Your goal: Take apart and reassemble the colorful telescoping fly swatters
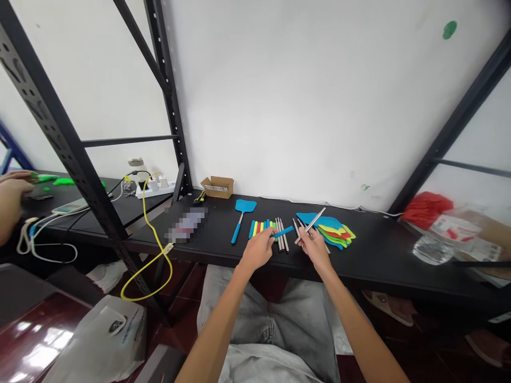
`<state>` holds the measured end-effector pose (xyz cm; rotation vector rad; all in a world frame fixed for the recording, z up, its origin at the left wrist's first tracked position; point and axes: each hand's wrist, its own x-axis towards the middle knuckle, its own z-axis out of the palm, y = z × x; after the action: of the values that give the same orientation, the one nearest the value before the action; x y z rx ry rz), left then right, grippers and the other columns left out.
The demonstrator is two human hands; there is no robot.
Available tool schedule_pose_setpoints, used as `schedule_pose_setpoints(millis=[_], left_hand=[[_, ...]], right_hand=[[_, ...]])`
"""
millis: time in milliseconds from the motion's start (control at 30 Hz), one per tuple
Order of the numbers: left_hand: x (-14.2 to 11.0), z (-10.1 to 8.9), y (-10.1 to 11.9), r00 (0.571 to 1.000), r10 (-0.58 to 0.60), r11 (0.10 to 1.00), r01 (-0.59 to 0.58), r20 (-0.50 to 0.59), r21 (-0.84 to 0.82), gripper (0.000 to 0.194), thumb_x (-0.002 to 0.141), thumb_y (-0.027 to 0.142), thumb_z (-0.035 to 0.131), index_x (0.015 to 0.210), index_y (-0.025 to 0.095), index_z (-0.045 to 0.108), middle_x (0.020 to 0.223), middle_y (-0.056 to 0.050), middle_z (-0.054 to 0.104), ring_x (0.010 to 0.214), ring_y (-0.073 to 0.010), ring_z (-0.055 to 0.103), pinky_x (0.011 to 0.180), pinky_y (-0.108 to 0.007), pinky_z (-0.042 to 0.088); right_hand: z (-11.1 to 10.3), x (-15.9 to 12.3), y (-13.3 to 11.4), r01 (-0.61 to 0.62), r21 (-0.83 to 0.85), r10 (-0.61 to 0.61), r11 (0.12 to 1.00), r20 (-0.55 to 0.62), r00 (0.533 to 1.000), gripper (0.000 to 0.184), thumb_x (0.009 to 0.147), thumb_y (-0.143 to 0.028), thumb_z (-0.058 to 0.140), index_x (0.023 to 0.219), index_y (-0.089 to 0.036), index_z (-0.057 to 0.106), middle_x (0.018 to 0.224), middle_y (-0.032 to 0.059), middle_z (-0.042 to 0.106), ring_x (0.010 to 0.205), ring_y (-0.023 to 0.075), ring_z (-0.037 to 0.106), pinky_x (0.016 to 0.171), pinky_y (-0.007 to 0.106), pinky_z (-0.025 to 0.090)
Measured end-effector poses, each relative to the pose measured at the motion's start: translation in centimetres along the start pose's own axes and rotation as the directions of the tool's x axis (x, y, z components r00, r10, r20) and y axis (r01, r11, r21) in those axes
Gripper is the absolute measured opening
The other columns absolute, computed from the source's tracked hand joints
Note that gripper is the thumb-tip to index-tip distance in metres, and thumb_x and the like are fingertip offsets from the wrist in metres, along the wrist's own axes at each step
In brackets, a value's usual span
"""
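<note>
Blue handle (283, 232), slim, matte — silver rod (316, 218); thin, straight, shiny

Both arms bare, reaching up from the bottom edge and converging toward frame centre. Left forearm (219, 314) enters bottom, left of centre, slanting up and right; left wrist (243, 267) roughly in line with it. Left hand (259, 249): just below frame centre, back toward camera, fingers curled in a grip and directed right. Right forearm (357, 316) enters lower right, slanting up and left to right wrist (327, 270). Right hand (314, 246): right of centre, near the left hand's height, thumb and fingers closed in a pinch; some fingers hidden. Hands near each other, apart.
</note>
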<state>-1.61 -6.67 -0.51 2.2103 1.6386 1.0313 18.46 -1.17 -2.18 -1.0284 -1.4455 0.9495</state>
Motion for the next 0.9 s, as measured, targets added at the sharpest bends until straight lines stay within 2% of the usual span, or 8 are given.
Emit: schedule_pose_setpoints(millis=[100,267,467,700,767,900], left_hand=[[0.0,0.0,-0.3,1.0,-0.015,1.0,0.015,0.015,0.02,0.031,0.096,0.02,0.04,0.121,0.027,0.057,0.108,-0.005,0.069,0.098,-0.0224,0.064,0.076,-0.027,0.046],[0.2,0.1,-0.7,1.0,-0.001,1.0,0.0,0.018,0.007,0.034,0.097,0.022,0.038,0.121,0.026,0.061,0.099,-0.005,0.071,0.09,-0.0208,0.065,0.071,-0.026,0.045],[0.5,0.1,-1.0,0.999,-0.013,0.999,0.014,0.032,-0.035,0.036,0.097,0.025,0.035,0.117,0.026,0.065,0.086,-0.003,0.07,0.078,-0.0194,0.064,0.064,-0.025,0.042],[0.5,0.2,-1.2,0.999,-0.016,0.999,0.018,0.046,-0.039,0.035,0.097,0.026,0.036,0.115,0.027,0.067,0.085,-0.002,0.07,0.078,-0.0182,0.063,0.066,-0.024,0.041],[0.5,0.2,-1.2,0.999,-0.009,0.999,0.011,0.047,-0.043,0.035,0.097,0.027,0.036,0.114,0.027,0.067,0.084,-0.002,0.069,0.078,-0.0181,0.063,0.067,-0.024,0.041],[0.5,0.3,-1.4,1.0,0.002,0.998,0.0,0.024,-0.068,0.035,0.098,0.026,0.035,0.112,0.026,0.066,0.078,-0.001,0.066,0.073,-0.017,0.061,0.064,-0.024,0.04]], right_hand=[[0.1,-0.1,-0.1,-0.013,0.095,0.014,0.995,-0.01,1.0,0.047,0.077,-0.066,0.064,0.082,-0.019,0.06,0.057,-0.0025,0.054,0.04,0.0094,0.037,0.039,0.024,0.024],[-0.1,-0.2,-0.1,-0.01,0.183,0.018,0.983,-0.043,0.999,0.045,0.073,-0.06,0.072,0.086,-0.017,0.063,0.058,-0.0042,0.051,0.041,0.007,0.035,0.038,0.022,0.024],[-0.6,-0.3,-0.2,-0.028,0.267,0.043,0.963,-0.053,0.998,0.041,0.073,-0.055,0.073,0.086,-0.016,0.067,0.07,0.0022,0.063,0.045,0.0078,0.044,0.039,0.021,0.027],[-0.6,-0.4,-0.7,-0.056,0.268,0.058,0.962,0.003,0.998,0.039,0.077,-0.051,0.071,0.092,-0.014,0.071,0.08,0.0086,0.07,0.05,0.0106,0.053,0.043,0.022,0.035],[-0.6,-0.4,-0.6,-0.053,0.282,0.054,0.958,0.006,0.999,0.038,0.077,-0.049,0.071,0.092,-0.014,0.072,0.079,0.0089,0.071,0.051,0.011,0.054,0.044,0.022,0.035],[-0.8,-0.2,-0.2,-0.045,0.39,0.078,0.92,-0.07,0.995,0.035,0.076,-0.048,0.073,0.084,-0.014,0.07,0.07,0.0063,0.067,0.048,0.0109,0.052,0.043,0.022,0.035]])
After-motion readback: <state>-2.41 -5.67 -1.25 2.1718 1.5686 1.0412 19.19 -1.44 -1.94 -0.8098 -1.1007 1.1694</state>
